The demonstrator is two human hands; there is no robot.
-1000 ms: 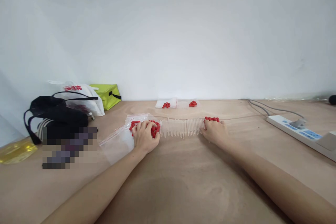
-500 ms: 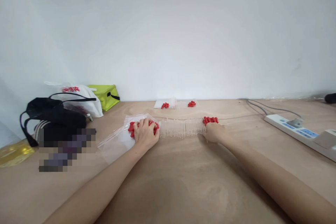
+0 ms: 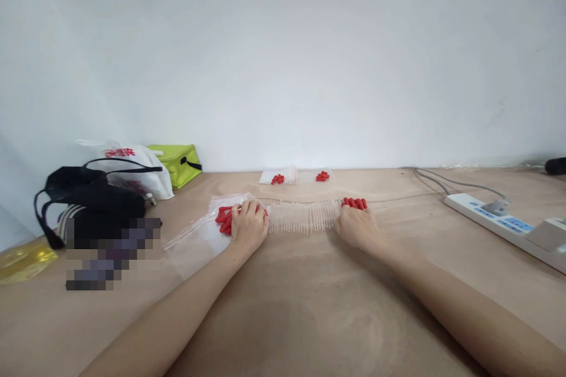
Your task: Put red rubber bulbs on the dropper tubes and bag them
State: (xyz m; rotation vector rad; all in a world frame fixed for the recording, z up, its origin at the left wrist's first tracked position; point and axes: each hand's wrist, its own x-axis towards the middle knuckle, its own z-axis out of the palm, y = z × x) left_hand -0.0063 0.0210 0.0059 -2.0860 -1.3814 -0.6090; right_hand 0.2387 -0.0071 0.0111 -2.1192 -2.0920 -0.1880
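Since the earlier frame, your left hand has slid inward, showing more of the red pieces. Its fingers are bent low over that pile; can't tell if the grip pinches any. Your right hand curls at the near side of the red row, probably keeping it even; hold unclear, hidden underneath. Between hands: thin pale sticks side by side on the worktop, likely laid flat to stay aligned. Clear bag lies by the left pile. Two small bagged red clusters sit behind, out of the way.
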